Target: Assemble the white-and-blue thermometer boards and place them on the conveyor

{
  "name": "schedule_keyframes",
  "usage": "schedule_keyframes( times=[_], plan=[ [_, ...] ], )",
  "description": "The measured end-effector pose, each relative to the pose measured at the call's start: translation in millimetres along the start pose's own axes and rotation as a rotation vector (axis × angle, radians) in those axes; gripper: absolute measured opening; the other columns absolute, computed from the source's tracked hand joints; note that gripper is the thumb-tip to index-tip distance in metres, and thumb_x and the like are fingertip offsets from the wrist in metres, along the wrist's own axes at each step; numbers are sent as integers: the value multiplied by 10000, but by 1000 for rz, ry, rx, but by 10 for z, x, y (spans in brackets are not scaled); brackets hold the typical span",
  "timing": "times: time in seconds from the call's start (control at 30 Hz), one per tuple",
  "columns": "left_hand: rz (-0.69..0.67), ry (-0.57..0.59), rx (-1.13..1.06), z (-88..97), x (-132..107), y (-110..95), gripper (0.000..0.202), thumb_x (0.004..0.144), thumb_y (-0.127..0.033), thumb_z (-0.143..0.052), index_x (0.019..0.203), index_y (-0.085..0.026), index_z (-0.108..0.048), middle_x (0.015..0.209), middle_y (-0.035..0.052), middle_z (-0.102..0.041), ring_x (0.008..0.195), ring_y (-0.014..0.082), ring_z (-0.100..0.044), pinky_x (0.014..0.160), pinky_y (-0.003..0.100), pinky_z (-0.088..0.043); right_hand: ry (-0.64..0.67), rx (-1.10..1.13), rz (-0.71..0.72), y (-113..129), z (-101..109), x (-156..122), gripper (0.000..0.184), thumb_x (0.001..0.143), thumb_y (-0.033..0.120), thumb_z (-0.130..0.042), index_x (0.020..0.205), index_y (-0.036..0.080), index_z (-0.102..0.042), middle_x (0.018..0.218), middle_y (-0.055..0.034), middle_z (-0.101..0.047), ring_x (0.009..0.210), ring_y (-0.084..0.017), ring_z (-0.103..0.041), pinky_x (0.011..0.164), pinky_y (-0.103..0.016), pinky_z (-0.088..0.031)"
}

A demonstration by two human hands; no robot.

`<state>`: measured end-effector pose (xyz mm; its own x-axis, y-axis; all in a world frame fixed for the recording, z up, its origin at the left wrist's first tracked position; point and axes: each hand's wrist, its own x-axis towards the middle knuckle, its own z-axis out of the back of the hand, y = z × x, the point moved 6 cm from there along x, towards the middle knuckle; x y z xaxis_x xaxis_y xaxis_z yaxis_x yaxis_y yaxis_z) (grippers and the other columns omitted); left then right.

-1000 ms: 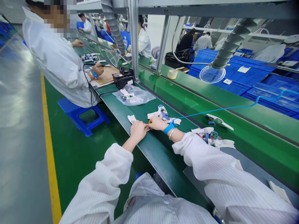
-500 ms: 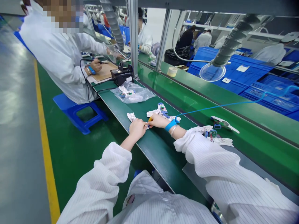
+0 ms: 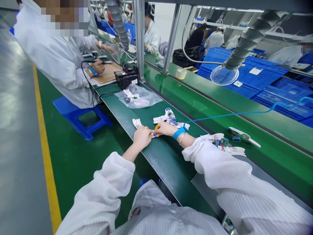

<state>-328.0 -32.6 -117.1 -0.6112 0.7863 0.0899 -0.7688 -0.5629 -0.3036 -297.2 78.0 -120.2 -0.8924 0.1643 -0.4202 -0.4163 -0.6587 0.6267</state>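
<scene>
My left hand (image 3: 142, 137) is closed around a white plastic housing half (image 3: 137, 123) at the bench edge. One ribbed end of the housing sticks out beyond the fingers; most of it is hidden. My right hand (image 3: 165, 129), wearing a blue wrist strap (image 3: 179, 133), meets the left fingertips in a pinch over the same part. A small yellow piece (image 3: 156, 126) shows at its fingers, its kind unclear. Just beyond lie open white housings (image 3: 160, 119) with green boards, wires and blue parts.
A clear plastic bag (image 3: 146, 99) with parts lies farther along the bench, near a black device (image 3: 126, 78). More open housings (image 3: 232, 150) lie to the right. Another white unit (image 3: 245, 136) is on the green belt (image 3: 202, 114). A co-worker (image 3: 61, 62) sits at left.
The white unit on the belt has moved right and nearer. My hands stay together at the housing half, with only slight finger movement. The co-worker's far hand has shifted left.
</scene>
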Motion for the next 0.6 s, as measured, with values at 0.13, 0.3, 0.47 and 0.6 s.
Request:
schedule_keyframes(
  times=[0.13, 0.3, 0.47, 0.6],
  plan=[
    [38, 12, -14, -15, 26, 44, 245, 801, -319, -500, 1002, -249, -622, 889, 21, -653, 951, 218, -509, 726, 286, -415, 30, 27, 21, -48, -27, 7, 215, 824, 282, -577, 785, 80, -638, 713, -60, -693, 599, -102, -627, 514, -133, -450],
    [53, 30, -13, -20, 9, 42, 397, 797, -314, -503, 1187, -259, -453, 928, 1, -664, 969, 193, -526, 728, 269, -425, -45, -56, 64, 32, -84, -102, 277, 875, 312, -512, 793, 82, -643, 691, -58, -687, 590, -98, -624, 534, -145, -444],
    [-12, 91, 26, 11, 25, 27, 376, 803, -327, -458, 1164, -240, -519, 932, 45, -678, 957, 238, -557, 729, 305, -441, -288, -251, 71, 190, 143, -523, 291, 806, 390, -597, 766, 110, -665, 783, -84, -683, 778, -177, -628, 673, -219, -433],
    [-41, 115, 82, 42, 201, 161, 391, 813, -351, -392, 1093, -184, -607, 985, 109, -670, 951, 302, -567, 749, 375, -443, -532, -364, -34, -193, 899, -1325, 349, 875, 462, -461, 972, 174, -633, 925, -62, -654, 904, -179, -590, 798, -268, -422]
  ],
)
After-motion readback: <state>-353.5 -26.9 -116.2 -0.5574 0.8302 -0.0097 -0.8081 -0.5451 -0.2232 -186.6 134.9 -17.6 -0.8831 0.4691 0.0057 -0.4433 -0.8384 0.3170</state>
